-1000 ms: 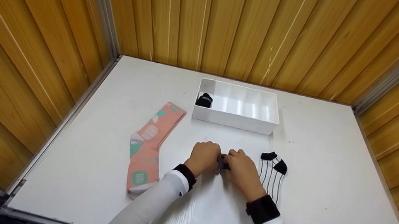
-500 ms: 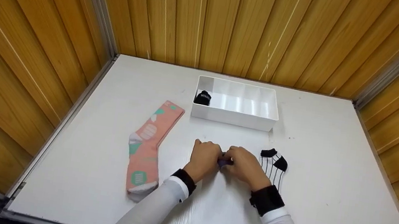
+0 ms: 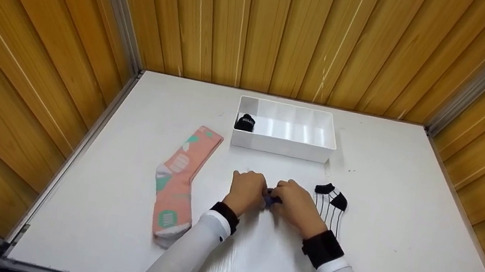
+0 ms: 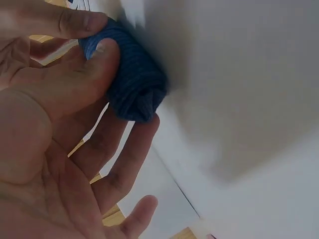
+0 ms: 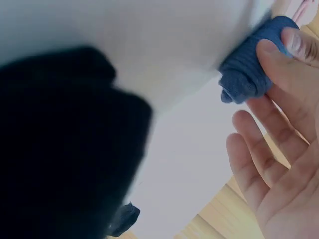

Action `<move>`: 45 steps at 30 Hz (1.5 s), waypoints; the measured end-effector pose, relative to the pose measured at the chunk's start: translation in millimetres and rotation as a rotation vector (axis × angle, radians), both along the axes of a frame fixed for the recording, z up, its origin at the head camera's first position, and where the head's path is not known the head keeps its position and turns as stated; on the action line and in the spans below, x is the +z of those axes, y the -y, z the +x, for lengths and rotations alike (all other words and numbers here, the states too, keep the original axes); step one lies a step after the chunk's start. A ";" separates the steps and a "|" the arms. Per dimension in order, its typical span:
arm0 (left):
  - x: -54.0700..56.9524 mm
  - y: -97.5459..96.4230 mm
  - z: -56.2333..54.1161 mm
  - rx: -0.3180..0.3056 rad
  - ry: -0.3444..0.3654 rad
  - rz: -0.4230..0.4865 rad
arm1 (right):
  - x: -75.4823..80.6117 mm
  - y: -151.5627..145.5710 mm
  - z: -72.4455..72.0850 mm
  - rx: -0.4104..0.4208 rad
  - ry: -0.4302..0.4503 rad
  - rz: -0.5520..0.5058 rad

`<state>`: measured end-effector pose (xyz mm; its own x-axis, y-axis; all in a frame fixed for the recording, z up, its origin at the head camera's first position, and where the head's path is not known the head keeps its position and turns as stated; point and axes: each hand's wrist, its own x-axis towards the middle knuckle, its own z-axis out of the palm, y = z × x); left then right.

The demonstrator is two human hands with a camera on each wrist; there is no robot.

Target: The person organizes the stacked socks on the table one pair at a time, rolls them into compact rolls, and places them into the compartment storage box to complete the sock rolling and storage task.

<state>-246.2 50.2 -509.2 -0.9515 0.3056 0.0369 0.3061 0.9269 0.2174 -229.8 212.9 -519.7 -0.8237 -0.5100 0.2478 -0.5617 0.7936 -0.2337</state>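
Observation:
A dark blue sock (image 4: 137, 74), rolled into a tight bundle, is held between both hands just over the white table. My left hand (image 3: 246, 190) pinches one end of it with thumb and fingers; in the left wrist view its little finger sticks out away from the roll. From the other side my right hand (image 3: 297, 205) grips the roll, thumb on top and fingers beneath, as the right wrist view shows. The spiral end of the blue roll (image 5: 241, 82) faces that camera. In the head view the hands cover most of the sock.
Left of the hands lies a long pink sock (image 3: 179, 184) with green and white patches. A black-and-white striped sock (image 3: 330, 205) lies to the right, partly behind the right hand. Behind stands a white divided box (image 3: 283, 147), with a rolled black sock (image 3: 245, 122) in its leftmost compartment.
Both hands stay in the same place with the blue sock between them. The fingers of the right hand shift slightly on the roll, and the head view tilts a little.

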 end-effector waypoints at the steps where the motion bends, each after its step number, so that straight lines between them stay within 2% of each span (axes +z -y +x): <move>1: -2.2 -0.4 1.6 -0.008 -0.024 -0.007 | 0.4 -0.2 -0.6 0.001 0.017 -0.006; 7: -17.7 -7.8 18.4 -0.039 -0.247 -0.102 | 2.8 -2.5 -5.2 0.013 0.117 -0.019; 9: -18.5 -9.4 21.1 -0.040 -0.276 -0.123 | 2.9 -3.0 -6.3 0.016 0.140 -0.027; 13: -15.8 -10.5 15.2 -0.023 -0.241 -0.112 | 0.9 -3.4 -5.1 0.002 0.115 -0.023; 19: -10.1 -6.3 2.5 0.003 -0.058 0.014 | -5.1 -4.0 -0.8 -0.059 -0.013 0.005; 22: -10.2 -3.3 0.2 -0.012 -0.009 0.076 | -6.8 -3.7 -1.2 -0.083 -0.033 -0.008; 24: -10.7 -1.5 0.3 -0.030 -0.029 0.075 | -6.3 -3.3 -2.1 -0.083 -0.015 -0.015; 29: -11.2 1.2 1.0 -0.061 -0.174 -0.015 | -2.4 -2.7 -7.1 -0.061 0.053 -0.028; 32: -11.4 0.6 -0.3 -0.074 -0.224 -0.031 | -0.8 -3.6 -10.3 -0.062 0.093 -0.031; 36: -10.7 -2.8 -3.4 -0.055 -0.216 -0.030 | -0.3 -5.5 -12.2 -0.088 0.128 -0.033; 38: -9.0 -4.3 -5.3 -0.040 -0.192 -0.035 | -1.2 -5.8 -12.1 -0.102 0.110 -0.023; 41: -7.4 -5.3 -7.9 -0.032 -0.152 -0.038 | -3.5 -4.6 -9.0 -0.105 0.032 -0.015; 45: -6.3 -1.1 -10.7 -0.018 -0.092 0.000 | -6.9 1.9 -6.4 -0.061 -0.102 -0.014</move>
<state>-256.8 51.3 -515.5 -0.9385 0.3222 0.1243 0.3410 0.9211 0.1876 -236.2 211.1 -526.5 -0.8232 -0.4561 0.3382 -0.5342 0.8239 -0.1891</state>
